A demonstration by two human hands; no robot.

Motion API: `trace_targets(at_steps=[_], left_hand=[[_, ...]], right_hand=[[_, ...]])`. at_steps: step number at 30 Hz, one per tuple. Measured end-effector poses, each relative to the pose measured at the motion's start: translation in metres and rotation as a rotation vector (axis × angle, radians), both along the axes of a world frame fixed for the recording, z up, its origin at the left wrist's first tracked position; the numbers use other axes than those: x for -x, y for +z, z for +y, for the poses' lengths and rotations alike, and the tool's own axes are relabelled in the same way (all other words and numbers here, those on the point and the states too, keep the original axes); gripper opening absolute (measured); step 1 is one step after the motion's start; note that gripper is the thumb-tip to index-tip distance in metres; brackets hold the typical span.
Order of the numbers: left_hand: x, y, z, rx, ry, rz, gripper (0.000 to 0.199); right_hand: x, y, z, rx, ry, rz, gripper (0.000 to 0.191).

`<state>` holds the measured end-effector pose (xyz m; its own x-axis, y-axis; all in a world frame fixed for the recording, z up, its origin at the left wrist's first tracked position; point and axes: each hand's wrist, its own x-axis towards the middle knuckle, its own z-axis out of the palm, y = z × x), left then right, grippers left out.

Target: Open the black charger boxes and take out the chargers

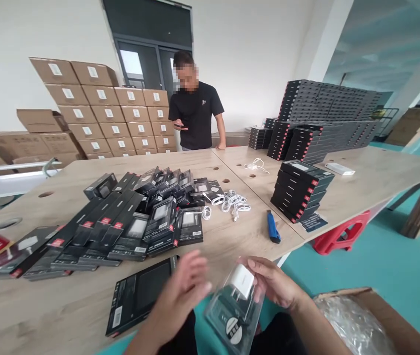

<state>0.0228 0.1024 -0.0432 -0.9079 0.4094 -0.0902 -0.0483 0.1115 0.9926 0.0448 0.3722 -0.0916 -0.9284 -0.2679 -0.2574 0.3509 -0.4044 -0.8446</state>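
Observation:
In my right hand (274,283) is a clear plastic blister tray (245,323), held by its right edge and upper end. A white charger plug (242,281) sits at the tray's upper end, its prongs pointing down toward me. A round white label (234,330) shows at the lower part. Slightly blurred, my left hand (183,283) is raised with its fingers apart, left of the tray and holding nothing. Below and beside it, a flat black box (139,296) lies at the table's front edge, partly covered by my left forearm.
Many black retail boxes (98,222) lie on the left, beside coiled white cables (234,201). A blue utility knife (273,228) lies near a stack of black boxes (298,192). A carton of clear plastic (358,320) stands at right. Across the table stands a person (198,113) with a phone.

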Motion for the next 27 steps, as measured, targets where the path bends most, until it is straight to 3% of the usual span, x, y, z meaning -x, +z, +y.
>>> trace_targets(at_steps=[2,4,6,8,11,15,20,24,27], left_hand=[[0.014,0.012,-0.027,0.401,0.09,0.308,0.057],[0.026,0.02,-0.049,0.751,0.015,0.426,0.055],[0.034,0.022,-0.062,0.99,-0.08,0.428,0.066],[0.038,0.019,-0.065,1.113,-0.134,0.419,0.076],[0.042,0.016,-0.061,1.161,-0.184,0.454,0.077],[0.047,0.021,-0.046,1.153,-0.217,0.535,0.083],[0.049,0.026,-0.03,1.229,-0.07,0.734,0.092],[0.05,0.021,-0.027,1.173,-0.053,0.896,0.091],[0.051,0.018,-0.028,1.08,-0.082,0.896,0.092]], right_hand=[[-0.005,-0.005,0.004,0.128,-0.13,-0.056,0.051],[-0.007,-0.005,0.004,0.231,-0.234,-0.094,0.037],[-0.005,-0.002,-0.001,0.294,-0.294,-0.128,0.027],[-0.001,0.002,-0.011,0.326,-0.347,-0.143,0.025],[0.008,0.008,-0.033,0.357,-0.426,-0.109,0.03],[0.02,0.013,-0.059,0.384,-0.529,0.004,0.065],[0.016,0.013,-0.063,0.165,-0.534,0.105,0.101],[0.008,0.015,-0.051,0.091,-0.456,0.092,0.1],[0.004,0.019,-0.043,0.1,-0.413,0.07,0.089]])
